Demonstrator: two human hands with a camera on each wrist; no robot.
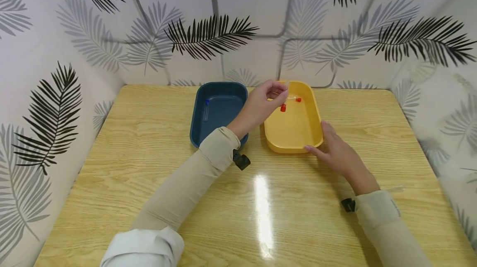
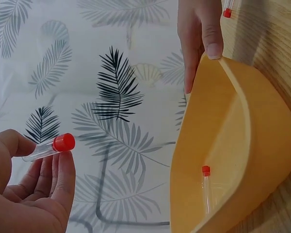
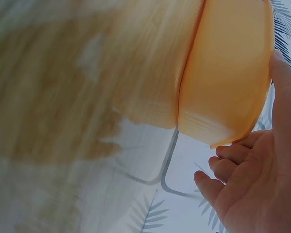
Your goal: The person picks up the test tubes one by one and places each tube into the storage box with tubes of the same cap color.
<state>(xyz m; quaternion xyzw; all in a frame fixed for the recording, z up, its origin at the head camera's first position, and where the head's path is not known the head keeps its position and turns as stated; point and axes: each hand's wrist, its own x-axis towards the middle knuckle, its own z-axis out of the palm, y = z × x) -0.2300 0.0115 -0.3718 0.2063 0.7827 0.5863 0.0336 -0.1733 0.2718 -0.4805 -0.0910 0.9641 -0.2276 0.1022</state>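
Note:
My left hand point(image 1: 262, 101) is over the far left part of a yellow tray point(image 1: 292, 136). Between thumb and fingertips it pinches a clear test tube with a red cap point(image 2: 64, 142). Inside the tray lies another red-capped test tube point(image 2: 206, 191). At the tray's near right corner, my right hand point(image 1: 340, 153) holds the rim, thumb on the front side and fingers along the right side. In the right wrist view its other fingers point(image 3: 211, 187) hang loosely beside the tray wall.
Left of the yellow tray stands a dark blue tray point(image 1: 220, 128) with a blue-capped test tube point(image 1: 206, 111) in it. A further clear tube point(image 1: 398, 189) lies on the wooden table point(image 1: 141, 147) by my right wrist. Leaf-patterned sheeting point(image 1: 253, 51) borders the table.

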